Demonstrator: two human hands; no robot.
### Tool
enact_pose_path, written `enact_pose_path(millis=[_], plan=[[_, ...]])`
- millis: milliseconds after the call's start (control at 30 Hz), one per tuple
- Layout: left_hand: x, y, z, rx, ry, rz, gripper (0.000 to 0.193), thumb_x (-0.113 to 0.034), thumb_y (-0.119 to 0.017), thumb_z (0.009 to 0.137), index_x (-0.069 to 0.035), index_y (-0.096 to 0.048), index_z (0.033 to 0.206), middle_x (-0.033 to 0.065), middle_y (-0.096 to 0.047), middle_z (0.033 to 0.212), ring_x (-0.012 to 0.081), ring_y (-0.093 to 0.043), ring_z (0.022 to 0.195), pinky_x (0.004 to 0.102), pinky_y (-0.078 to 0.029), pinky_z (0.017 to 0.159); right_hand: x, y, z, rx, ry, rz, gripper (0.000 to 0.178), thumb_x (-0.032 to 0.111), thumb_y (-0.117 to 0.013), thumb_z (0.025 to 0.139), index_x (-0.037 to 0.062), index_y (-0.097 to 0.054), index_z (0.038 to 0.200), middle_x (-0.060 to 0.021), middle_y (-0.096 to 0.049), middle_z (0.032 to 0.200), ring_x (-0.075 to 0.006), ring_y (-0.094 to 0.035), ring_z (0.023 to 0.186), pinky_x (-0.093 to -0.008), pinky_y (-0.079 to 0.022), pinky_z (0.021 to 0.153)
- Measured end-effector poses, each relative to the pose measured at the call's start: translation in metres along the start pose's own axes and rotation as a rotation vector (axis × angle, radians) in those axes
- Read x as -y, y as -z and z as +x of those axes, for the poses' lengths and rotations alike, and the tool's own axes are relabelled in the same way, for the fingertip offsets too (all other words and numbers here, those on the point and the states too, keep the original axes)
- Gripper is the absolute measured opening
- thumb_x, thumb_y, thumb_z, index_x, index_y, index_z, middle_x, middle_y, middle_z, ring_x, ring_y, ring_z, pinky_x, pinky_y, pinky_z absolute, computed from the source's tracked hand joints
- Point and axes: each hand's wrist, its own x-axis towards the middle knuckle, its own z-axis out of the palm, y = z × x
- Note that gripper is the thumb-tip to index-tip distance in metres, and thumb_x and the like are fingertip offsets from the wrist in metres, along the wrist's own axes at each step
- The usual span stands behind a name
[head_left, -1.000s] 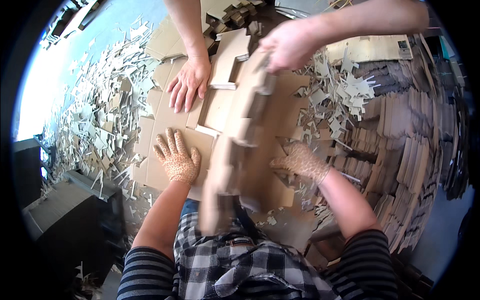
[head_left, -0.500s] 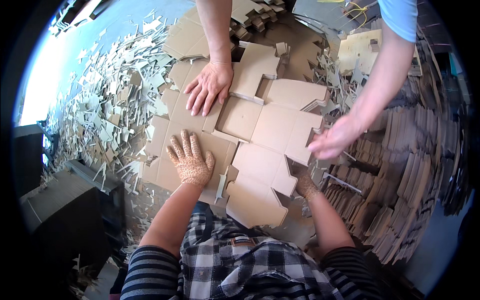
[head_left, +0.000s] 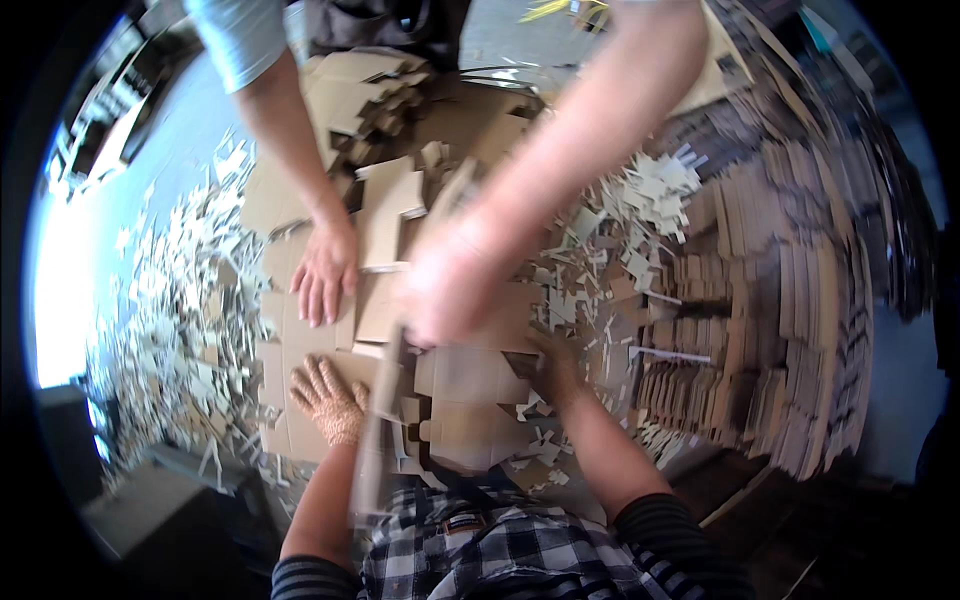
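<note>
My left hand [head_left: 328, 402], in a tan spotted glove, lies flat with spread fingers on a die-cut cardboard sheet [head_left: 283, 360]. My gloved right hand [head_left: 556, 370] is at the right edge of another cardboard blank [head_left: 475, 425]; its fingers are smeared and partly hidden. Opposite me, a co-worker's bare hand [head_left: 325, 275] presses on the sheets beyond my left hand. The co-worker's other hand [head_left: 450, 285], badly blurred, is at the top of a cardboard piece [head_left: 374, 440] standing nearly on edge between my arms.
Cardboard scraps [head_left: 180, 340] lie heaped on the left and more offcuts [head_left: 640, 205] at right of the work. Tall stacks of cut cardboard [head_left: 790, 300] stand on the right. A dark box-like object [head_left: 150, 510] is at lower left. More stacked blanks [head_left: 350, 90] sit at the far side.
The co-worker's blurred hand has swung from the right edge to the middle, and a cardboard piece there now stands tilted up. The view has shifted; my left hand stays flat on the sheet.
</note>
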Motion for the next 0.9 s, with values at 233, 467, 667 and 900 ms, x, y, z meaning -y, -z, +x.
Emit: enact_pose_path(millis=[233, 467, 667, 900], plan=[[-0.026, 0.033, 0.003, 0.095, 0.053, 0.068, 0.066, -0.044, -0.051, 0.091, 0.0, -0.041, 0.14, 0.0273, -0.039, 0.147, 0.0463, -0.037, 0.135, 0.0586, -0.028, 0.111, 0.069, 0.012, 0.074, 0.041, -0.307, 0.033, 0.056, 0.028, -0.078, 0.081, -0.0029, -0.06, 0.125, -0.0135, -0.067, 0.112, -0.0225, -0.065, 0.099, -0.0374, -0.054, 0.075], [-0.014, -0.003, -0.001, -0.083, -0.072, -0.009, 0.076, -0.031, -0.055, 0.083, 0.005, -0.033, 0.146, 0.0245, -0.026, 0.157, 0.0491, -0.014, 0.147, 0.0608, -0.007, 0.119, 0.147, 0.022, 0.131, -0.123, -0.759, 0.622, 0.042, 0.02, -0.073, 0.086, -0.0035, -0.06, 0.118, -0.0131, -0.066, 0.111, -0.0199, -0.063, 0.099, -0.0346, -0.052, 0.084], [-0.003, -0.004, -0.002, -0.064, -0.066, 0.01, 0.075, -0.03, -0.052, 0.085, 0.005, -0.029, 0.147, 0.0254, -0.024, 0.157, 0.0493, -0.014, 0.146, 0.0618, -0.006, 0.118, 0.247, -0.028, 0.181, -0.371, -1.755, 0.863, 0.035, 0.017, -0.068, 0.09, -0.0056, -0.058, 0.115, -0.0118, -0.065, 0.11, -0.0166, -0.06, 0.102, -0.0354, -0.05, 0.095], [-0.006, 0.003, -0.002, -0.054, -0.063, -0.027, 0.073, -0.031, -0.053, 0.086, 0.006, -0.031, 0.146, 0.0274, -0.025, 0.156, 0.0522, -0.015, 0.145, 0.0631, -0.007, 0.117, 0.255, -0.044, 0.216, -1.243, -2.144, 1.711, 0.038, 0.014, -0.063, 0.091, -0.004, -0.054, 0.123, -0.0118, -0.065, 0.106, -0.021, -0.062, 0.096, -0.04, -0.052, 0.088]])
